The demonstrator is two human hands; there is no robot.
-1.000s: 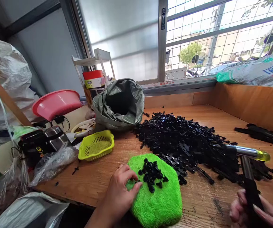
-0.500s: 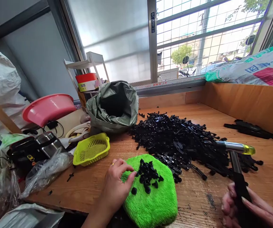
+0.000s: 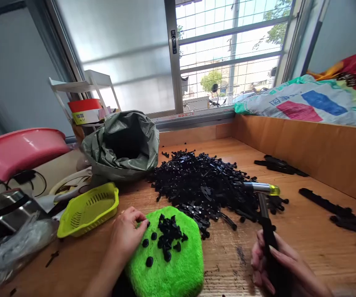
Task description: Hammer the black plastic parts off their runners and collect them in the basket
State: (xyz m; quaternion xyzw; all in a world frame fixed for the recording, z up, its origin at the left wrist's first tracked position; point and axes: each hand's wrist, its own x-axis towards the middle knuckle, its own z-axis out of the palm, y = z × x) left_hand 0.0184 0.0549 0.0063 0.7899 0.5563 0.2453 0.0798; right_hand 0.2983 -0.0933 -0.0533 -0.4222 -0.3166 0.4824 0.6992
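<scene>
Right hand (image 3: pixel 289 262) closed round the hammer (image 3: pixel 267 231) at lower right; left hand (image 3: pixel 127 234) all but closed at a stud (image 3: pixel 148 223), held or not I cannot tell; more studs (image 3: pixel 169 229) on the pad (image 3: pixel 171 278), bottom centre; beyond, the heap (image 3: pixel 193 181) mid-frame, the sack (image 3: pixel 123 173) to its left

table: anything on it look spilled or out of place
Yes. A black part lies alone near the basket, well away from the pile, like a stray. A dark smudge and scattered crumbs right of the pad look like spilled debris.
</scene>
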